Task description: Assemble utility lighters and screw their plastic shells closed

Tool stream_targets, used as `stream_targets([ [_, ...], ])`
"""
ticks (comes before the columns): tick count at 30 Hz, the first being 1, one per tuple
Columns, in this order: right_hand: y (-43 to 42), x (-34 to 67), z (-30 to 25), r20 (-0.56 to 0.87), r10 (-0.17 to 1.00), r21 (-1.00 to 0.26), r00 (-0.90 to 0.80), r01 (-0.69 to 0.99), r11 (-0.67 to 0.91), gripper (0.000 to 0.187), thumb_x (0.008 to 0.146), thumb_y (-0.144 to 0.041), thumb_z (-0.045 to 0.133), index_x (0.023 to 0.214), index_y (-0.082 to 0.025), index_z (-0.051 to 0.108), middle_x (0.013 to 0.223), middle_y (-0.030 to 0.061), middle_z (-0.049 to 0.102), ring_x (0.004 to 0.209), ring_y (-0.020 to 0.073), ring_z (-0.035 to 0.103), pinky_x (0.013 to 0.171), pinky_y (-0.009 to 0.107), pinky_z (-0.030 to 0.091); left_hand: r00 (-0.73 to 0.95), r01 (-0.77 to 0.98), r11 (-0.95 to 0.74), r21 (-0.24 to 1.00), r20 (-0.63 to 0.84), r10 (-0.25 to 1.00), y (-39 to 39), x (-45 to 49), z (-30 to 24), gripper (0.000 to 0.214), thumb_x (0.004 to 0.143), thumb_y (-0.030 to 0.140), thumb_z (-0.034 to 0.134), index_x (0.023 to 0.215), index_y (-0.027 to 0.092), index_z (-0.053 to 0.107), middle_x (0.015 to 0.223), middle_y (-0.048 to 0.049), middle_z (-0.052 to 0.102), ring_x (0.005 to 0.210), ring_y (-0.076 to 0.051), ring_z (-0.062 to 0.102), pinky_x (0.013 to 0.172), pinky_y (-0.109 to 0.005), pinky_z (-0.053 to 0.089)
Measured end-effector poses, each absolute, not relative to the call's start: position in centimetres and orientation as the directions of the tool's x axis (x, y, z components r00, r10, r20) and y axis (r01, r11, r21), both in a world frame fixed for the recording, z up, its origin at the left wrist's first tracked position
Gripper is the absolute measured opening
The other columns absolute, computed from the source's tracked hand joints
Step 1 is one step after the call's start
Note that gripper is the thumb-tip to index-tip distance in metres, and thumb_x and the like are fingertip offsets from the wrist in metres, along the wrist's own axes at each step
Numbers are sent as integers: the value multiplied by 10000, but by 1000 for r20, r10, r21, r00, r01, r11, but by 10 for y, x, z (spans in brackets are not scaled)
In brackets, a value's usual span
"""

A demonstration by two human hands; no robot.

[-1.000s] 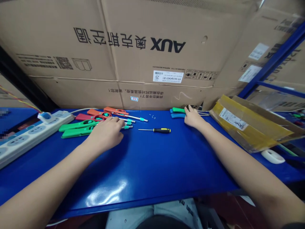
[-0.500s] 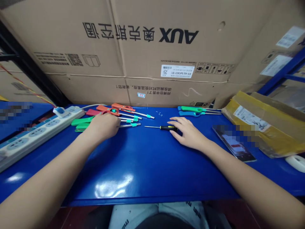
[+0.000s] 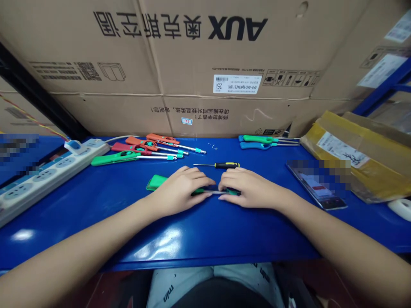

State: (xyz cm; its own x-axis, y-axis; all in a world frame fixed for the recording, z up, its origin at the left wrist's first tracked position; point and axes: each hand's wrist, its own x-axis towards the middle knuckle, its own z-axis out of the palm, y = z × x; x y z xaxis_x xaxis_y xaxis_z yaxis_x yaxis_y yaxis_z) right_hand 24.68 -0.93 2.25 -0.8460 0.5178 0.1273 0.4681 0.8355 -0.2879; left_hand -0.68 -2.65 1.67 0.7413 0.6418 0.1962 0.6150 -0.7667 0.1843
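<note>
Low over the blue table, a green long-neck lighter (image 3: 156, 182) lies sideways between both hands. My left hand (image 3: 180, 188) is wrapped over its handle, hiding the trigger part. My right hand (image 3: 248, 187) closes its fingers around the tip end of the metal neck, where a bit of green shows. Just beyond my fingers rests a black and yellow screwdriver (image 3: 227, 165), its shaft pointing left. At the left lie several more lighters: a green one (image 3: 112, 158), a red one (image 3: 133, 148) and orange ones (image 3: 162, 139).
A white power strip (image 3: 48, 175) runs along the left. Green and blue lighters (image 3: 255, 145) lie at the back right. A phone (image 3: 316, 188), a yellow-taped package (image 3: 349, 154) and a white mouse (image 3: 400, 209) occupy the right. A large carton (image 3: 189, 64) stands behind the table.
My left hand has taken a green lighter from the group at the left and brought it toward the middle. My right hand has left the screwdriver and gripped the lighter's neck.
</note>
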Motion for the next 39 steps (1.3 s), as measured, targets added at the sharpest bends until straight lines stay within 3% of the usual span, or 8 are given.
stream_targets([
  [5, -7, 271, 38, -96, 593, -382, -799, 580, 720, 46, 871, -154, 624, 849, -194, 624, 893, 31, 677, 793, 170, 599, 722, 284, 454, 712, 647, -741, 181, 206, 671, -26, -11, 21, 557, 913, 475, 652, 1411, 245, 555, 1309, -85, 665, 1187, -296, 598, 1009, -444, 406],
  [8, -4, 288, 48, -204, 581, -386, -788, 610, 692, 88, 859, -244, 676, 800, -207, 623, 878, 23, 670, 829, 184, 601, 733, 286, 449, 700, 670, -727, 150, 196, 686, -22, -16, 26, 569, 892, 506, 643, 1384, 226, 581, 1275, -95, 682, 1172, -319, 607, 1035, -472, 403],
  [13, -4, 281, 45, -116, 602, -422, -790, 588, 690, 352, 846, -551, 723, 886, -212, 636, 901, 26, 666, 788, 178, 584, 654, 278, 398, 760, 613, -766, 194, 121, 639, -17, -16, 23, 362, 932, 443, 608, 1190, 202, 689, 1114, -78, 710, 1015, -268, 668, 903, -387, 487],
  [17, -6, 269, 37, -90, 532, -421, -842, 516, 746, 312, 905, -447, 691, 770, -196, 564, 778, 0, 601, 713, 143, 530, 638, 258, 358, 758, 563, -743, 361, 131, 638, -18, -13, 16, 328, 937, 416, 638, 1165, 188, 701, 1066, -69, 710, 977, -228, 685, 861, -320, 519],
  [21, -5, 271, 38, -61, 564, -421, -824, 533, 734, 258, 974, -391, 594, 812, -191, 596, 806, 13, 623, 720, 142, 543, 648, 258, 360, 732, 518, -682, 516, 146, 666, -20, -10, 13, 345, 941, 437, 654, 1188, 202, 709, 1046, -51, 745, 902, -191, 715, 804, -285, 542],
  [24, -1, 275, 38, -42, 607, -415, -794, 567, 712, 288, 1017, -395, 521, 846, -190, 631, 826, 25, 652, 734, 148, 568, 666, 265, 371, 698, 503, -659, 560, 187, 691, -19, -10, 11, 389, 918, 414, 687, 1247, 207, 681, 1167, -56, 749, 1034, -212, 714, 911, -314, 549],
  [34, 9, 272, 25, 13, 761, -200, -648, 744, 637, 304, 1043, -388, 442, 871, -206, 615, 909, 52, 704, 783, 196, 622, 640, 288, 346, 556, 583, -633, 510, 318, 768, -14, -13, 5, 486, 917, 425, 660, 1345, 202, 605, 1297, -98, 676, 1188, -257, 637, 1038, -413, 512],
  [39, 8, 273, 27, 169, 773, -265, -611, 727, 633, 217, 981, -413, 571, 910, -210, 597, 926, 39, 672, 822, 187, 611, 691, 287, 394, 595, 580, -721, 380, 407, 693, -12, -17, 12, 248, 927, 379, 621, 1063, 182, 687, 1066, -82, 686, 1030, -232, 627, 948, -383, 506],
])
